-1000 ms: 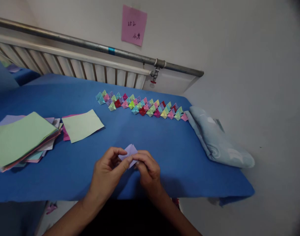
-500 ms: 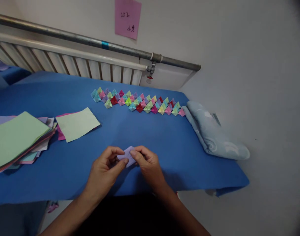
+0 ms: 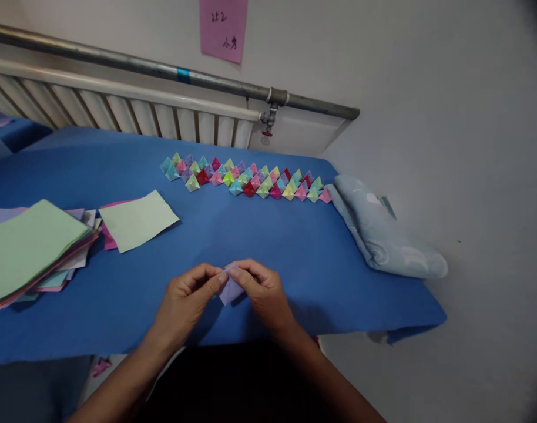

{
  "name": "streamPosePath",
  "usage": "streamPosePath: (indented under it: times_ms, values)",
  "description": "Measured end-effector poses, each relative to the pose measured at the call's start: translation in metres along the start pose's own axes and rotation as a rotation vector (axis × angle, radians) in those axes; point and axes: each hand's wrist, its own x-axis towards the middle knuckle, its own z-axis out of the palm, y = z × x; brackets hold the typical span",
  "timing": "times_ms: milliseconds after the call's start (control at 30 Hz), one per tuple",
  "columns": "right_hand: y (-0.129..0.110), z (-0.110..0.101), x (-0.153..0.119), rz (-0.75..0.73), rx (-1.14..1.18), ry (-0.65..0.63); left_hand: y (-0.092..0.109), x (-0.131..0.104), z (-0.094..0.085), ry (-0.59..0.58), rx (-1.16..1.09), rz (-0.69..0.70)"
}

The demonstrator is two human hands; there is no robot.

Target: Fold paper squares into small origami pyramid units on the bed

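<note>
A small folded piece of purple paper (image 3: pixel 230 290) is held between my two hands, just above the blue-covered table (image 3: pixel 207 235) near its front edge. My left hand (image 3: pixel 188 296) pinches the paper's upper left side between thumb and fingers. On its upper right side my right hand (image 3: pixel 262 288) grips it, thumb on top and fingers mostly hidden behind. The two thumbs lie close together at the top of the paper. Farther back stand rows of small folded paper pieces (image 3: pixel 249 188) in many colours, pointed like little pyramids.
A stack of coloured paper sheets (image 3: pixel 30 247) lies at the left, with a pale green sheet (image 3: pixel 138 220) over pink ones beside it. A folded grey-blue cloth (image 3: pixel 383 235) rests at the right end. Behind the table are a radiator (image 3: pixel 131 114) and a metal pipe (image 3: pixel 118 61).
My left hand's fingers have shifted up the purple paper and closed nearer to my right thumb. The paper has turned, its lower corner now pointing down. The view has tilted slightly.
</note>
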Motion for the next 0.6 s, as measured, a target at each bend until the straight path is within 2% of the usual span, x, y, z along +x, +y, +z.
streamPosePath:
  times_ms: [200, 300, 500, 600]
  values:
    - [0.002, 0.001, 0.000, -0.025, -0.053, 0.082, -0.002, -0.001, 0.007, -0.041, -0.025, -0.016]
    - [0.004, 0.001, 0.001, -0.018, -0.061, 0.143, -0.004, -0.001, 0.013, -0.078, -0.044, -0.078]
    - [0.006, 0.000, 0.007, 0.067, -0.026, 0.250, -0.011, 0.001, 0.021, -0.145, -0.183, -0.165]
    - [0.008, -0.002, 0.010, 0.128, -0.036, 0.235, -0.017, 0.005, 0.021, -0.146, -0.223, -0.201]
